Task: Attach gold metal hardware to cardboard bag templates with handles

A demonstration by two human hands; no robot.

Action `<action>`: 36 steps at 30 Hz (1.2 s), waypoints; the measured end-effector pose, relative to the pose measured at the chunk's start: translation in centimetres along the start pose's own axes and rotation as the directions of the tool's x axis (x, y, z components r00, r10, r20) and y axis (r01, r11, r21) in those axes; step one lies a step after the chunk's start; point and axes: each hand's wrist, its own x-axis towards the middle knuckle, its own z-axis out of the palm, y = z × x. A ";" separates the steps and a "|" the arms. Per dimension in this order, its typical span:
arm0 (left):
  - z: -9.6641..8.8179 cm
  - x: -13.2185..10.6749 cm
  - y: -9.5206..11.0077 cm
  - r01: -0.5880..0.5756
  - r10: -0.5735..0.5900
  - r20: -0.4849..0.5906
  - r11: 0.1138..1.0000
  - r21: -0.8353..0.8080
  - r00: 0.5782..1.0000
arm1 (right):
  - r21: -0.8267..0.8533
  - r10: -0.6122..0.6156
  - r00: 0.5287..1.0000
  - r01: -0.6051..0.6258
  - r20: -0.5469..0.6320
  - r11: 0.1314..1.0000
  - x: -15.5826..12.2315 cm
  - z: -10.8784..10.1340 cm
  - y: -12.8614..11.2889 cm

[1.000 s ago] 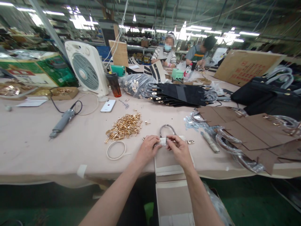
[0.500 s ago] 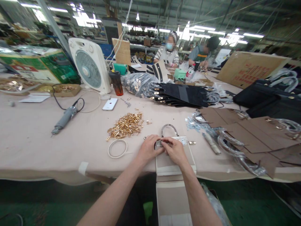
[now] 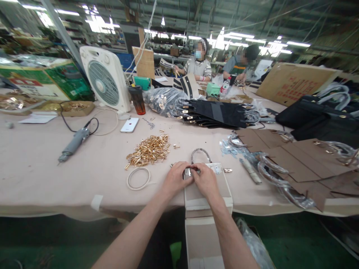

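A beige bag panel [image 3: 198, 194] with a wrapped handle [image 3: 199, 151] lies at the table's near edge and hangs over it. My left hand [image 3: 176, 177] and my right hand [image 3: 204, 181] meet at the panel's top. Both are closed, pinching a small metal fitting [image 3: 187, 172] on the panel. A pile of gold metal fittings [image 3: 148, 149] lies just left of my hands, and a white ring of tape [image 3: 138, 178] lies below the pile.
A grey electric screwdriver [image 3: 73, 144], a white phone [image 3: 129, 124], a dark tumbler [image 3: 137, 100] and a box fan [image 3: 104, 79] stand to the left. Black bag panels [image 3: 215, 112] and brown panels [image 3: 297, 158] fill the right. Two people work at the far end.
My hands have drawn closer together on the fitting, and the right hand has shifted slightly left. The white wrapping seen between my fingers a second ago no longer shows.
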 end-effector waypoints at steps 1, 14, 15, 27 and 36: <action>0.0 0.0 0.0 0.000 0.000 -0.001 1.000 0.003 1.000 | -0.002 0.004 1.000 -0.004 -0.007 1.000 -0.1 0.1 -0.1; 0.4 -0.2 -0.7 -0.149 0.158 -0.039 0.973 0.176 0.987 | 0.121 0.074 0.846 -0.011 -0.529 0.993 -4.4 -6.6 5.8; 0.4 -0.2 -0.4 -0.186 0.198 -0.036 0.961 0.204 0.980 | 0.164 0.130 0.841 -0.050 -0.525 0.985 -4.5 -6.9 6.6; 5.4 2.8 6.6 -0.342 0.256 0.272 0.873 0.347 0.928 | 0.156 0.101 0.928 -0.047 -0.358 0.987 -4.3 -5.8 8.4; 6.7 3.3 6.0 -0.318 0.224 0.263 0.858 0.403 0.938 | 0.075 0.052 0.932 -0.027 -0.359 0.997 -4.3 -5.7 8.9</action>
